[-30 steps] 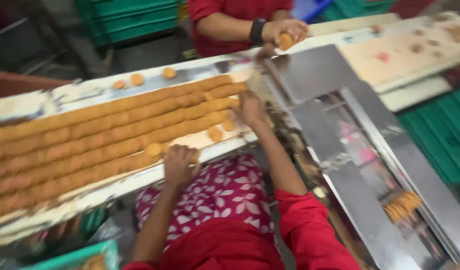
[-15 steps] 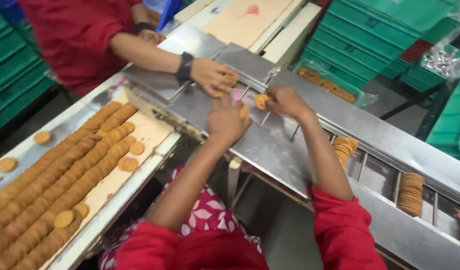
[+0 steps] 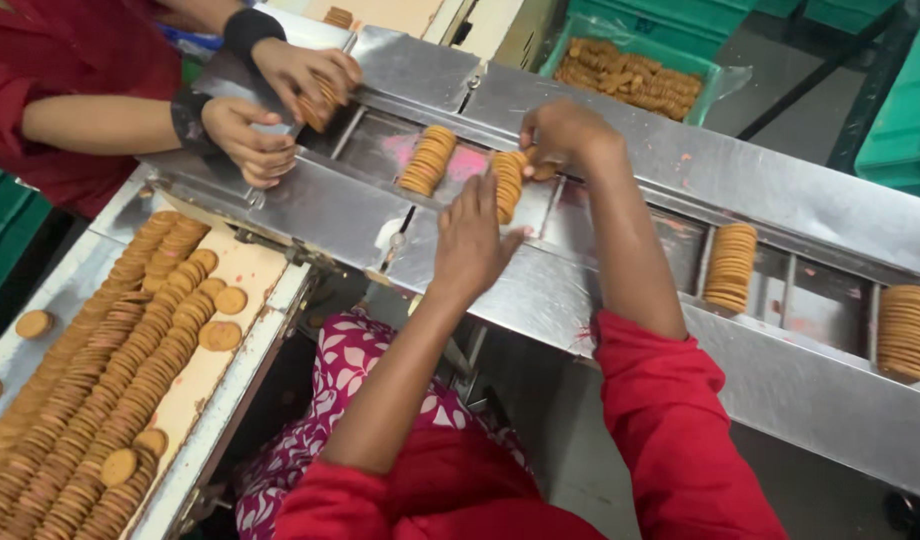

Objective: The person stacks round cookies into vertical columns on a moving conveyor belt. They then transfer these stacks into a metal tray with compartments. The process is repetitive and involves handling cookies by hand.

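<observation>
Biscuit stack (image 3: pixel 507 183), frame centre, in steel channel (image 3: pixel 620 215): left hand (image 3: pixel 470 240) fingers flat against near end; right hand (image 3: pixel 565 135) fingers clamped on far end. Open slot right, before next stack (image 3: pixel 730 265).

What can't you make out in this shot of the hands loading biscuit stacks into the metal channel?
Head view only:
- Right hand: its fingers curl over the end of the biscuit stack, so the grip there is hidden.
- Left hand: seen from the back; the palm side is hidden.
- Co-worker's hands: they cover most of the biscuits they hold.
- Biscuit rows on the belt: cut off by the left and bottom edges.
- Green crate: too small to count biscuits.
</observation>
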